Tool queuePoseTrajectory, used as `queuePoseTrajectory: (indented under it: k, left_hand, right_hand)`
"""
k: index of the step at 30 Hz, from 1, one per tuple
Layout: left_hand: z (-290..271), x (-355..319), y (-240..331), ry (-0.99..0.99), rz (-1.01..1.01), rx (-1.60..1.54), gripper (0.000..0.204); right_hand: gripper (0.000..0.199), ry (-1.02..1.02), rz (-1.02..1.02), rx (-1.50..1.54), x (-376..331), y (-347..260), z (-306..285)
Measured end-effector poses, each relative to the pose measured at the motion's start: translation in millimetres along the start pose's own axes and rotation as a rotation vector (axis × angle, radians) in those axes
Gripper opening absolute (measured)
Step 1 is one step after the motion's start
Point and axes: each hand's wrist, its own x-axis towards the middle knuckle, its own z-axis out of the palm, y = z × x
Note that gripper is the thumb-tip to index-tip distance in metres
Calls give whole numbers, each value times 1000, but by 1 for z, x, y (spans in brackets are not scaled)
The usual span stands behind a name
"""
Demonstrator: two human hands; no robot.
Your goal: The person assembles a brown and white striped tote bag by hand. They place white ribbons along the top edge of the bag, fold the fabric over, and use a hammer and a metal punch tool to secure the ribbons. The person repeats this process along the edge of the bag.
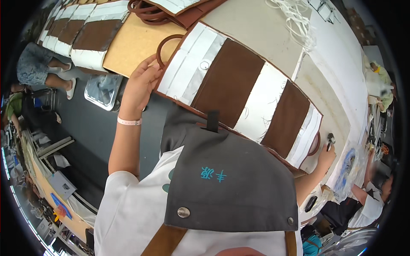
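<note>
A long brown-and-white bag panel [235,83] lies unfolded before me, reaching from the table across the top of my grey apron [230,175]. Brown fabric and white strips alternate along it, and loose threads stick out over the white parts. At its left end, my left hand [144,81] pinches the edge beside a rounded brown handle [165,45]. A second brown handle [316,144] shows at the right end. Just beyond that, my right hand [327,157] is closed around a small tool with a shiny dark metal head [330,139]; its exact kind cannot be made out.
More brown-and-white panels [96,34] lie in a row on the tan tabletop [139,42] at upper left. Brown handles [149,15] are heaped at the top. A tangle of white cord [297,19] lies farther right. A clear plastic bin [102,91] stands on the floor; other people work nearby.
</note>
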Motion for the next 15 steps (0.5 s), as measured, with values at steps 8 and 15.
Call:
queuePoseTrajectory:
  k: [8, 15]
  left_hand:
    - [13, -15, 6, -142, -75, 6, 40]
    - [25, -41, 59, 90, 356, 542, 40]
  right_hand:
    - [28, 267, -992, 1124, -76, -154, -231]
    - [22, 654, -1482, 1500, -95, -133, -316]
